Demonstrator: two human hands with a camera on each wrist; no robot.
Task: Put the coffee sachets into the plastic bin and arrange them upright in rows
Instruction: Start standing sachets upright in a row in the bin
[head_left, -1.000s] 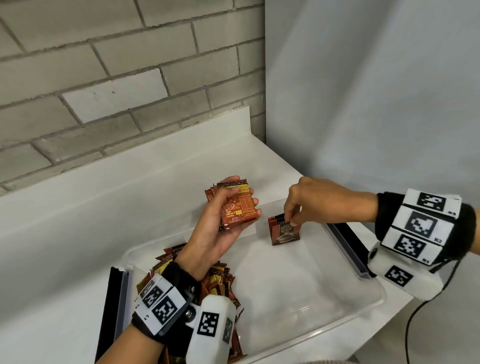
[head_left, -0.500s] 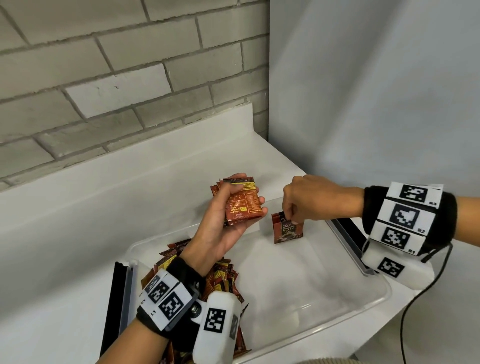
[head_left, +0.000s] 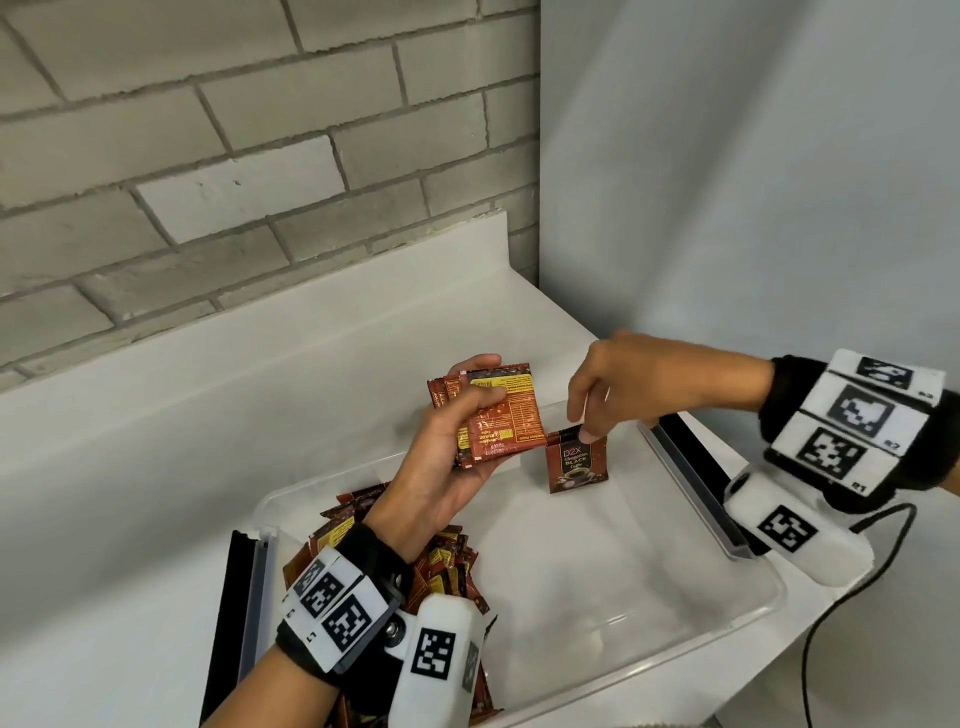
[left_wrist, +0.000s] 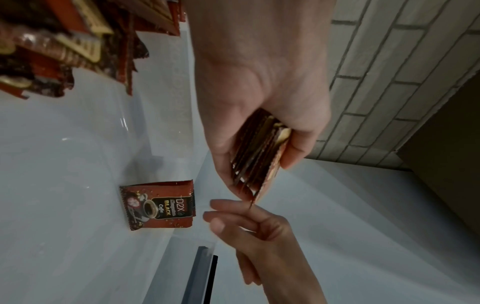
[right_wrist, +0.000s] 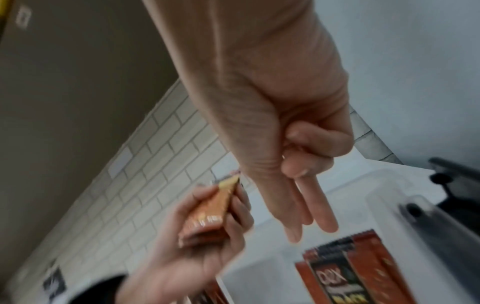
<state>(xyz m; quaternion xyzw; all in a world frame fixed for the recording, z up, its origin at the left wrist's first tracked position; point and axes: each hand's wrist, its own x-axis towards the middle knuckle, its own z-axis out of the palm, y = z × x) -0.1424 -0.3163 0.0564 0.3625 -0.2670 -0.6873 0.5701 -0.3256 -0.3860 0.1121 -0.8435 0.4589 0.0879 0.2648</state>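
Left hand (head_left: 441, 457) grips a fanned stack of thin red-brown foil coffee sachets (head_left: 498, 415) (light, slippery, flexible; pinch by the edges), while right hand (head_left: 618, 389), empty and relaxed, hovers just above upright standing sachets (head_left: 576, 462) in the clear plastic bin (head_left: 675, 613).

Grey brick wall (head_left: 234, 156), white counter (head_left: 156, 467) — black cable (head_left: 831, 623)

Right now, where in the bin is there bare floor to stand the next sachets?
The plastic bin has bare floor across its middle and right, from the standing sachets at the far wall to the near rim. The left end is crowded by the loose sachet pile. The left hand holds a stack; the right hand is empty.
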